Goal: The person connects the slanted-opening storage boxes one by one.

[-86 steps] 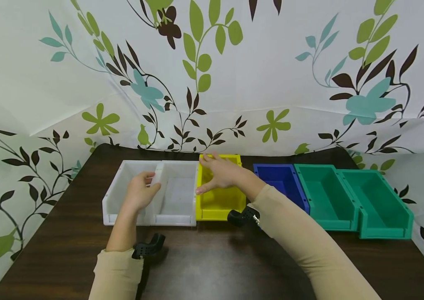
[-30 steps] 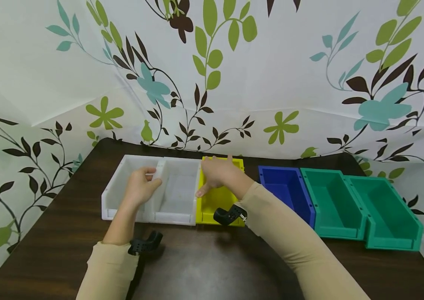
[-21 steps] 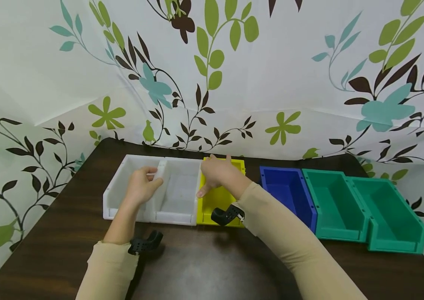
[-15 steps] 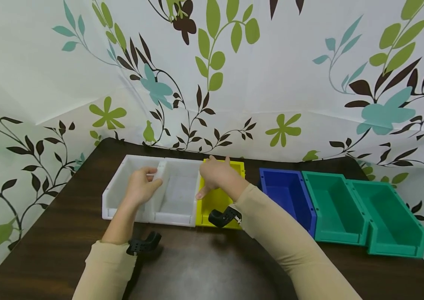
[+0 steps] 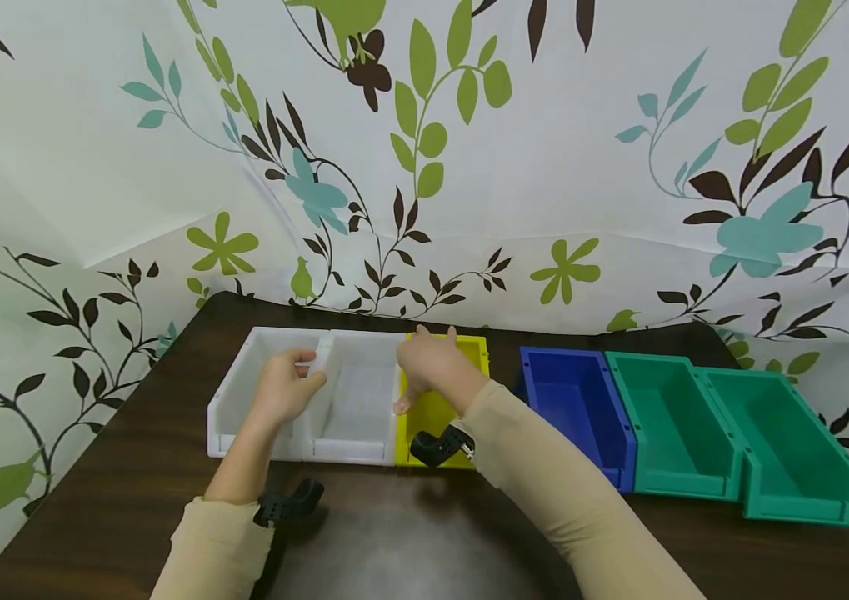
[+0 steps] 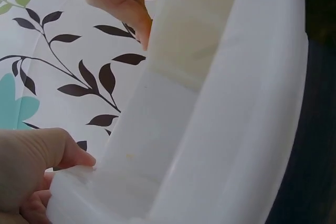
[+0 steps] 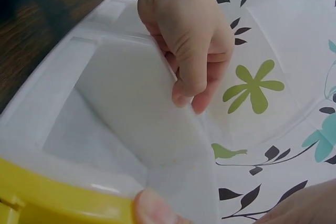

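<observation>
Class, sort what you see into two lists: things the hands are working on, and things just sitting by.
In hand: left hand grips white bins; right hand grips yellow bin.
Sitting by: blue bin, green bins, table.

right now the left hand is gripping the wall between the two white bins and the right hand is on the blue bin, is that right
Not quite. The right hand is on the yellow bin, at the edge next to the white bins, not on the blue bin, which sits untouched further right. The head view shows this. The left hand does grip the wall between the two white bins.
</observation>
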